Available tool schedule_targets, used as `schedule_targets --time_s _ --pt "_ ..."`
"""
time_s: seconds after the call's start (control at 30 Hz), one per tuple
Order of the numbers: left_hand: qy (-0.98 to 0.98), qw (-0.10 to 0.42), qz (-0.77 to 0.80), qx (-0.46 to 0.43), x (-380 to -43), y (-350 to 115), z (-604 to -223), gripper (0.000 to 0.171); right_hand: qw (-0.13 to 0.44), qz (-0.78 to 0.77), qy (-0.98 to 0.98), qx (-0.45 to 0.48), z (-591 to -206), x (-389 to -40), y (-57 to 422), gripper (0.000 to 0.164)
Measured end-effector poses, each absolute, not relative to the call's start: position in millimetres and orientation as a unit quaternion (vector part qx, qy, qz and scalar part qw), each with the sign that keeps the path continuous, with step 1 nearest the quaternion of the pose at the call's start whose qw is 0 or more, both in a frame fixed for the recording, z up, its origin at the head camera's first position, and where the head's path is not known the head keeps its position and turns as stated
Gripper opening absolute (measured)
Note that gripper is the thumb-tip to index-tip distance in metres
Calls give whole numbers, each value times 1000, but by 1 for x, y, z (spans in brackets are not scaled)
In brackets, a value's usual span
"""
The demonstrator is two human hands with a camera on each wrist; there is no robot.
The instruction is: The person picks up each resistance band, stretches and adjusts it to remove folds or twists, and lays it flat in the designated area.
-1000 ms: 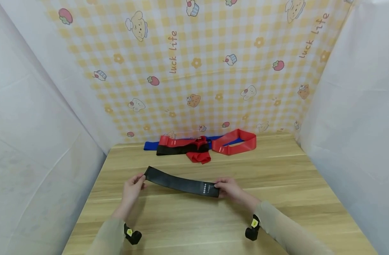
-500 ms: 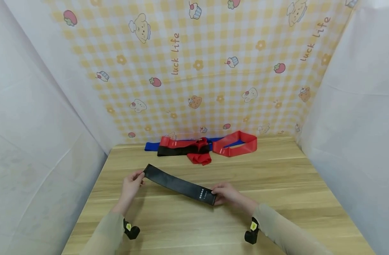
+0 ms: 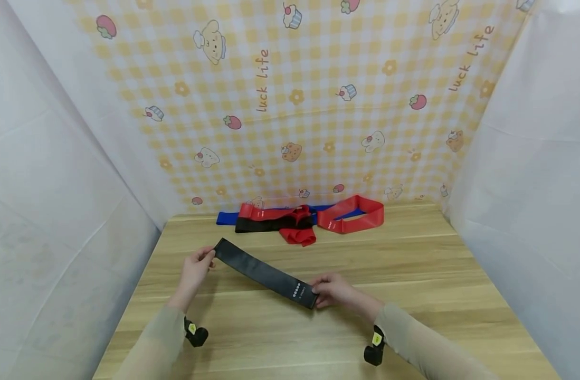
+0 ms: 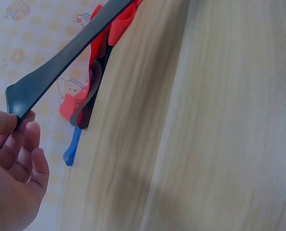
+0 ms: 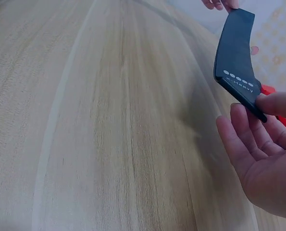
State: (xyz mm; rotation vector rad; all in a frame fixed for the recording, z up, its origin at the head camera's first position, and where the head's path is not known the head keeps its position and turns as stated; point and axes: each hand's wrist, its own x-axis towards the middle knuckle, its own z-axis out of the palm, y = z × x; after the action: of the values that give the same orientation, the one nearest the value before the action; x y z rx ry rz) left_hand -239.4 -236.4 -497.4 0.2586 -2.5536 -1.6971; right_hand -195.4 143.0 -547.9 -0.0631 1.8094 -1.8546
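Observation:
A flat black resistance band point(image 3: 263, 274) stretches between both hands above the table, slanting down from left to right. My left hand point(image 3: 196, 270) pinches its upper left end between thumb and fingers; the left wrist view shows that corner of the band point(image 4: 61, 65) at the fingertips. With thumb on top and fingers beneath, my right hand point(image 3: 334, 291) holds the other end, near white dots and lettering. From the right wrist, the band point(image 5: 239, 48) runs away toward the left hand point(image 5: 220, 4).
Along the table's back edge lie more bands: a red loop point(image 3: 372, 217) at right, a blue one point(image 3: 227, 218), a black one point(image 3: 254, 225) and crumpled red ones point(image 3: 299, 236). Behind stands a checked cloth point(image 3: 290, 121). White sheets flank the wooden table point(image 3: 403, 274).
The band has tilted more steeply: its left end has risen slightly, while the right end has moved down and left with the right hand. Both hands keep their hold.

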Motion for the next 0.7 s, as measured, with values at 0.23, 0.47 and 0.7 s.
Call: schedule_targets --time_s 0.23,0.47,0.7 --pt "-840 44 -536 73 -246 -239 -491 30 267 -678 684 -42 -548 -196 138 42" --pt "-844 14 -531 77 -251 -240 -484 36 256 -660 704 -58 -545 -195 132 29" --pt "-841 -5 -535 82 -259 -240 -477 34 252 -632 727 -90 -542 -196 124 20"
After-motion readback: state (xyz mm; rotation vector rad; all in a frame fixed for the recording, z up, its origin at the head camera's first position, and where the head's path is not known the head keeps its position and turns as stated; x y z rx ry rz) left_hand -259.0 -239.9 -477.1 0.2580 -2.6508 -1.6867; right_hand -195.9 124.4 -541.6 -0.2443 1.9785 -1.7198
